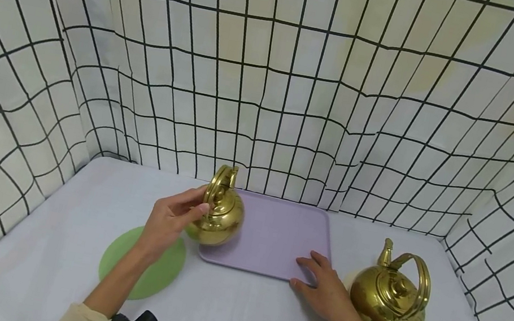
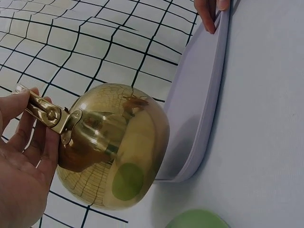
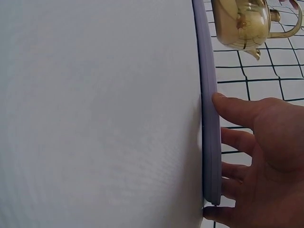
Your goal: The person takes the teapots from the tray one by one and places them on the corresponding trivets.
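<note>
A small brass teapot (image 1: 220, 220) hangs from my left hand (image 1: 173, 218), whose fingers grip its upright handle. In the head view it is over the left end of a lavender tray (image 1: 280, 233). The left wrist view shows the rounded body of the teapot (image 2: 114, 147) raised off the table, with the left hand (image 2: 23, 161) at its handle. My right hand (image 1: 324, 290) touches the near right corner of the tray, thumb at the near edge and fingers spread. In the right wrist view, the right hand (image 3: 266, 152) lies along the rim of the tray (image 3: 209, 118).
A second brass teapot (image 1: 389, 304) stands on the right, beside my right forearm, on a pale round mat mostly hidden under it. A green round mat (image 1: 159, 275) lies under my left forearm. Gridded cloth walls (image 1: 275, 83) enclose the white table (image 1: 229, 316).
</note>
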Action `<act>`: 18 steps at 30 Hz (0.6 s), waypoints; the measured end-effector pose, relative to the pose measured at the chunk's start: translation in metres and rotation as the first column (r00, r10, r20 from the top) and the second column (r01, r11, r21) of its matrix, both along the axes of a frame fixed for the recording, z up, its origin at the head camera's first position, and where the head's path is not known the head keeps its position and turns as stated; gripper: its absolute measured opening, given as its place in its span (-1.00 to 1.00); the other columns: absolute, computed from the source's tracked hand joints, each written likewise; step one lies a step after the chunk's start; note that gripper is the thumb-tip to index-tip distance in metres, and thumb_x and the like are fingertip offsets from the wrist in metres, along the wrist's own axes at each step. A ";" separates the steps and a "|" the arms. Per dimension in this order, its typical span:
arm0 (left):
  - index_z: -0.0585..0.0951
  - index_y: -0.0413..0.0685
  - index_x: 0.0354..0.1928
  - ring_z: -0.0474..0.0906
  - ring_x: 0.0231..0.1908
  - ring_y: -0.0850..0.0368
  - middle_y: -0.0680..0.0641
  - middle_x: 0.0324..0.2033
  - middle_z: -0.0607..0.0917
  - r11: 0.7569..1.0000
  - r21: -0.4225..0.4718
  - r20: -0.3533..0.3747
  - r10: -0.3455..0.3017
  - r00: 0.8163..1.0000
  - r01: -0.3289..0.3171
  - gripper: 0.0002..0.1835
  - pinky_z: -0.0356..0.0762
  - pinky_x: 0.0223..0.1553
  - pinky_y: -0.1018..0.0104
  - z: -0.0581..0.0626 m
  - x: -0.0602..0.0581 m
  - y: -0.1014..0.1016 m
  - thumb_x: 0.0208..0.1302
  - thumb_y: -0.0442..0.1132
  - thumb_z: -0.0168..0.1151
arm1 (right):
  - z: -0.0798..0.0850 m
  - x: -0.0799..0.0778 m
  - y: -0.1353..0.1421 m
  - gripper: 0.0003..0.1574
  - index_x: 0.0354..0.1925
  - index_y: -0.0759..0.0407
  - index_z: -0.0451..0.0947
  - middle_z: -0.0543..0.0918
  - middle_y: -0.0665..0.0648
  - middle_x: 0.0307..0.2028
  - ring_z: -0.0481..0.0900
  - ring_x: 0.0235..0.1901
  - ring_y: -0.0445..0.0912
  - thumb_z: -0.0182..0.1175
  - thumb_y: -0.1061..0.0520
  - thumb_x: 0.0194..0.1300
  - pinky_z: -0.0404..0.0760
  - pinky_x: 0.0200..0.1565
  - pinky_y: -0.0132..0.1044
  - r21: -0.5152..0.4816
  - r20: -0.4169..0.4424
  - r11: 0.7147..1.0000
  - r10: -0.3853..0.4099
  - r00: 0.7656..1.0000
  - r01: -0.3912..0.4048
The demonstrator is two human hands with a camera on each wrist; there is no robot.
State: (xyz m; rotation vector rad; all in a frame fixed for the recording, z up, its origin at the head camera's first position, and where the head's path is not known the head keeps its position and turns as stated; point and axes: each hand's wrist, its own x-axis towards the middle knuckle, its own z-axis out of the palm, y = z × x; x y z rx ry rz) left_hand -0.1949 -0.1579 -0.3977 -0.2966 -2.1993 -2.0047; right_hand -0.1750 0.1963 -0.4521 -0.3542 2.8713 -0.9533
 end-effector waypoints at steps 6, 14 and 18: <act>0.54 -0.14 0.39 0.68 0.08 0.35 0.02 0.14 0.75 1.000 -0.002 -0.001 0.006 1.000 -0.006 -0.49 0.63 0.11 0.48 0.000 0.004 -0.006 0.45 -0.25 0.32 | -0.001 0.001 0.000 -0.41 0.30 0.09 0.57 0.34 0.40 0.50 0.34 0.44 0.48 0.37 -0.03 0.38 0.29 0.38 0.48 0.008 0.001 1.000 -0.004 1.000 0.004; 0.55 -0.21 0.37 0.70 0.03 0.30 0.10 0.08 0.77 1.000 0.007 -0.022 0.001 1.000 -0.001 -0.51 0.68 0.00 0.42 0.001 0.010 -0.016 0.45 -0.29 0.31 | -0.001 0.001 0.000 -0.41 0.29 0.09 0.57 0.35 0.42 0.48 0.36 0.43 0.48 0.38 -0.05 0.38 0.29 0.36 0.49 0.005 -0.016 1.000 0.007 1.000 -0.007; 0.55 -0.23 0.36 0.69 0.03 0.34 0.18 0.07 0.77 1.000 -0.002 -0.035 0.015 0.999 -0.015 -0.51 0.67 0.00 0.45 0.001 0.013 -0.021 0.44 -0.30 0.32 | -0.002 0.000 0.001 -0.42 0.30 0.09 0.57 0.34 0.41 0.49 0.35 0.44 0.47 0.37 -0.04 0.39 0.27 0.39 0.48 0.005 -0.009 1.000 0.003 1.000 -0.003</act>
